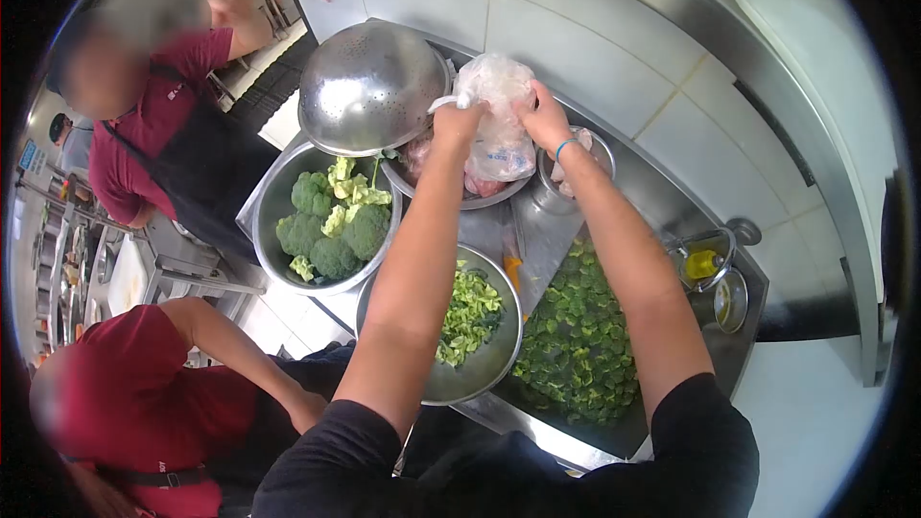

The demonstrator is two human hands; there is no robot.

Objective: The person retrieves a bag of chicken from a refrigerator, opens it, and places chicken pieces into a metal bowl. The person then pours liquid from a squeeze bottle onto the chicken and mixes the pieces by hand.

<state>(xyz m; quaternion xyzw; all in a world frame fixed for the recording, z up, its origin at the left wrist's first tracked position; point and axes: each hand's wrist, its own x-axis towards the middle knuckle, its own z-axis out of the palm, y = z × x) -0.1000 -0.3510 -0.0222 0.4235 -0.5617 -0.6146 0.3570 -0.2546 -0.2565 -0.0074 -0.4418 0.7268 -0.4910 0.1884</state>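
A clear plastic bag (497,86) is held up between my two hands at the back of the steel counter. My left hand (459,123) has its fingers closed on the bag's left edge. On the other side, my right hand (543,121), with a blue band at the wrist, grips the bag's right edge. Directly beneath is a metal bowl (487,200) with pinkish pieces that look like raw meat, partly covered by the bag and my left forearm. Close to my right wrist stands a metal pot (602,152) with pale pieces inside.
An upturned colander (369,86) leans at the back left. Large broccoli heads fill one bowl (271,245); another bowl (508,355) holds chopped greens. Many broccoli florets (576,345) lie in the sink basin. Two co-workers in red shirts (182,374) stand at the left.
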